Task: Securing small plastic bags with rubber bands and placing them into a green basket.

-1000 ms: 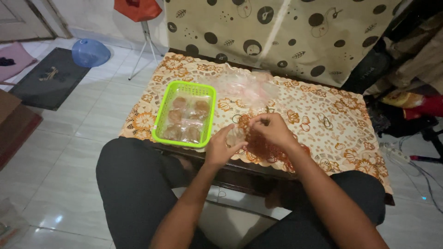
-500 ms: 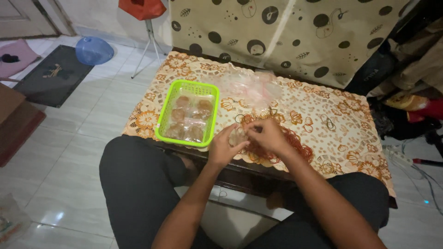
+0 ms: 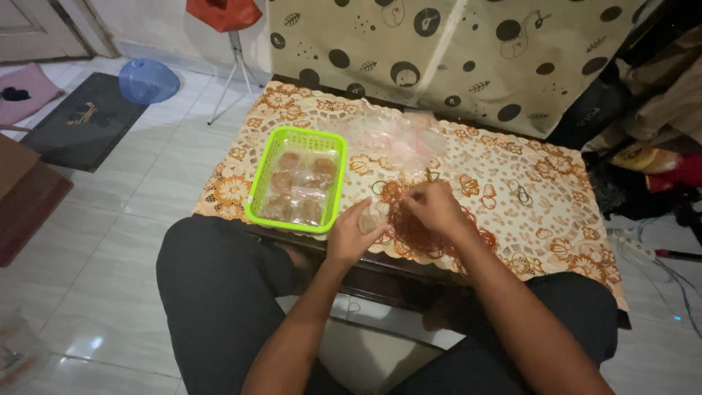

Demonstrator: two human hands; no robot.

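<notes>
Clear plastic packet (image 3: 375,217) sits at the table's (image 3: 556,219) near edge, pinched between left hand (image 3: 349,235) and right hand (image 3: 433,208). Its long axis cannot be determined. Green basket (image 3: 296,179) lies just left.

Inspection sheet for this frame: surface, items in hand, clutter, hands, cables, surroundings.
Surface: low table under orange floral cloth.
Job's things: small clear-wrapped snack between both hands; green basket with wrapped snacks.
Clutter: clear plastic bags; rubber bands.
Hands: left hand and right hand both pinch the snack.
Cables: wires on the floor, right.
Surroundings: tiled floor, dark mat, blue bowl, dotted curtain.
</notes>
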